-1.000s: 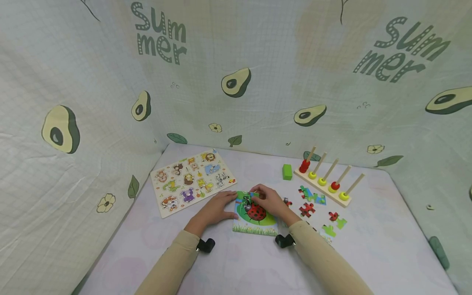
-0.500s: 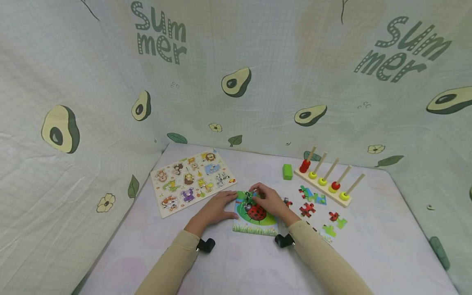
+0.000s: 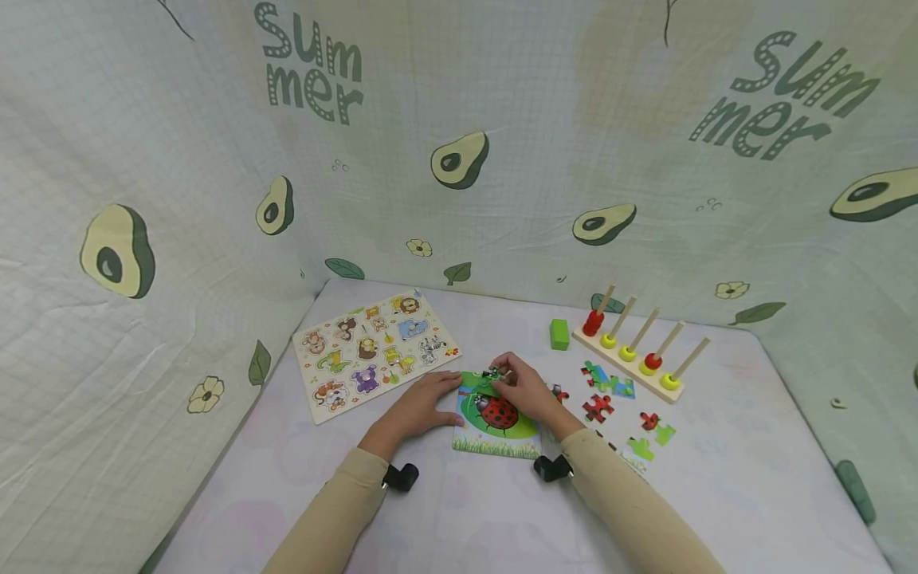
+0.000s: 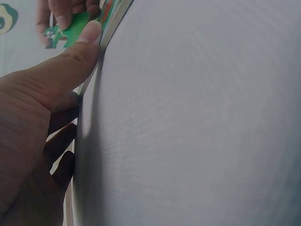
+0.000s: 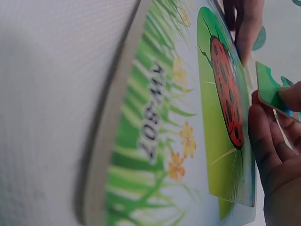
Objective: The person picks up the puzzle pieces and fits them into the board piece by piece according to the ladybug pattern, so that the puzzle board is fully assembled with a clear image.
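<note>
A ladybug picture board (image 3: 495, 447) lies flat in front of the person, its grassy edge nearest them. At its left edge rests the left hand (image 3: 426, 402), fingers reaching along the upper corner and thumb against the side. The right hand (image 3: 527, 392) pinches a green jigsaw puzzle piece (image 3: 486, 386) over the board's upper part. In the right wrist view, this puzzle piece (image 5: 267, 84) stands tilted above the board (image 5: 183, 108) between thumb and fingers. The left wrist view shows the left thumb (image 4: 70, 63) at the board's rim, with the piece beyond it.
Several loose puzzle pieces (image 3: 598, 407) lie right of the board, some partly behind the right forearm. Behind them stand a wooden peg stacker (image 3: 631, 366) with red and yellow beads and a green block (image 3: 559, 335). An animal peg puzzle (image 3: 373, 351) lies at the back left.
The right hand has raised its fingertips slightly and turned the green puzzle piece, whose dark printed part now points up toward the back. The left hand and the board have stayed put.
</note>
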Action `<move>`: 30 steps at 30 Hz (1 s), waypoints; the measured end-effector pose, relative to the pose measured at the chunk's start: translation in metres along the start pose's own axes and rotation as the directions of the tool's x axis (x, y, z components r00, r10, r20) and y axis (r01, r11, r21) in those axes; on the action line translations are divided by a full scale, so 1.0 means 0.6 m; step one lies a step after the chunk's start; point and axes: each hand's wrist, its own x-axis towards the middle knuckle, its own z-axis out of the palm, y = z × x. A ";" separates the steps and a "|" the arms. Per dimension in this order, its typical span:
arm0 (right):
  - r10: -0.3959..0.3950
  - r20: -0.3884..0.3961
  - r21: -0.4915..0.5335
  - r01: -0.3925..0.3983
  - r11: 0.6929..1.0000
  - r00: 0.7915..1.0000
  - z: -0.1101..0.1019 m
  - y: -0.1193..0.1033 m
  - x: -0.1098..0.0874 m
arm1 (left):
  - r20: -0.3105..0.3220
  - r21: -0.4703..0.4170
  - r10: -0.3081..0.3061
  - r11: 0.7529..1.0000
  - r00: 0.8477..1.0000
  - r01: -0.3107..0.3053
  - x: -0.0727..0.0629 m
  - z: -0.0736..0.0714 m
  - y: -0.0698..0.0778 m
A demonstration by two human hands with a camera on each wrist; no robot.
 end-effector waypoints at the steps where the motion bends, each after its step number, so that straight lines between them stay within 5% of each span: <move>1: 0.002 0.001 0.006 -0.002 1.000 1.000 0.000 0.000 0.000 | 0.000 0.000 0.001 1.000 1.000 -0.001 0.000 0.000 0.000; 22: 0.019 -0.003 -0.058 -0.019 0.998 1.000 0.005 -0.004 0.002 | 0.002 -0.001 0.001 1.000 1.000 -0.001 0.000 -0.001 0.001; 30: 0.023 0.019 -0.176 -0.019 0.984 1.000 0.018 -0.008 0.002 | 0.002 0.003 -0.003 1.000 1.000 0.003 0.000 -0.001 0.003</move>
